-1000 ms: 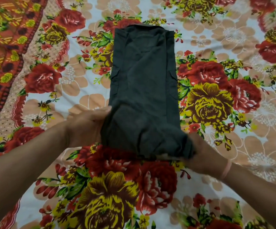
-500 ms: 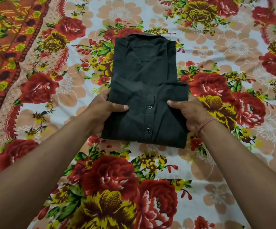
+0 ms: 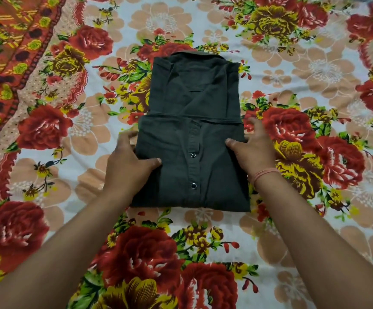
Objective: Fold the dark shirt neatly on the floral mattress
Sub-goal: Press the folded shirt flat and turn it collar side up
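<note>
The dark shirt (image 3: 193,92) lies in the middle of the floral mattress (image 3: 328,221), collar at the far end. Its lower half is folded up over the body, so the button placket with two snaps faces up nearest me. My left hand (image 3: 126,168) grips the left edge of that folded layer, thumb on top of the cloth and fingers alongside the edge. My right hand (image 3: 255,150), with a pink thread at the wrist, holds the right edge the same way, its fingers spread beside the shirt.
The flowered sheet spreads out on all sides of the shirt. An orange and red patterned border (image 3: 5,54) runs along the far left.
The lower half of the shirt, bunched in my hands a second ago, was lifted and folded up over the body. Both hands now rest lower, at the sides of the flattened fold.
</note>
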